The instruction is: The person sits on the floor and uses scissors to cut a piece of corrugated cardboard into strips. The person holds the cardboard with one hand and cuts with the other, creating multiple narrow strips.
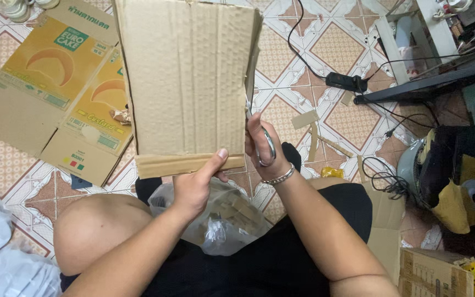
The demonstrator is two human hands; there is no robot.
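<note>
Head: cardboard sheet (188, 77) above left grip (193, 184).

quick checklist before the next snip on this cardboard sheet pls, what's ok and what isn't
1. Left hand grips the plain brown corrugated cardboard sheet at its folded bottom edge: ok.
2. Right hand has fingers through the metal scissors handles: ok.
3. Scissors meet the sheet's right edge: ok; the blades are mostly hidden, so whether they are open is cannot tell.
4. Left thumb away from the scissors: ok, it sits left of them on the folded strip.
5. Clear plastic bag of cardboard pieces in the lap below the cut: ok.
6. Black cable on the tiled floor away from the scissors: ok.
</note>
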